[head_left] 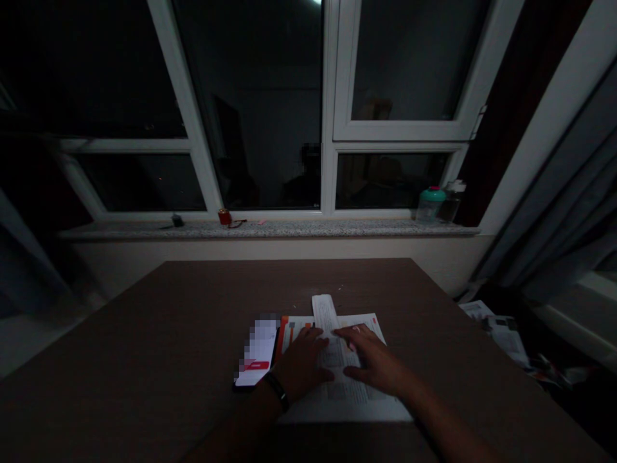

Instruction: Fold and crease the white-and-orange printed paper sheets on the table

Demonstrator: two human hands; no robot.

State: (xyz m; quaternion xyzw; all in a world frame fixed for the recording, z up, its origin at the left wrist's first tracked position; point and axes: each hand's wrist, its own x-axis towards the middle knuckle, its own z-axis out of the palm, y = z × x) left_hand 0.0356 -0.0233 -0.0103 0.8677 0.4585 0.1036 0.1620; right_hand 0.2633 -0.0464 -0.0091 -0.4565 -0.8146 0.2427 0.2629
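A printed leaflet or booklet (347, 411) with orange marks lies flat on the brown table (202, 308). Along its middle runs a narrow white strip of printed paper (324, 310), whose far end sticks out past the leaflet's top edge. My left hand (303, 363), with a dark band on the wrist, rests at the strip's left side, fingers apart. On the right side of the strip my right hand (373, 360) lies with its fingers spread over the paper. Both hands touch the paper; neither grips it. Parts of the print are hidden under them.
Left of the leaflet lies a phone (258, 363) with a lit screen. The granite windowsill (299, 228) holds a small red object (224, 217), a teal-lidded bottle (430, 203) and a clear bottle (452, 200). Papers (501, 334) lie beyond the table's right edge.
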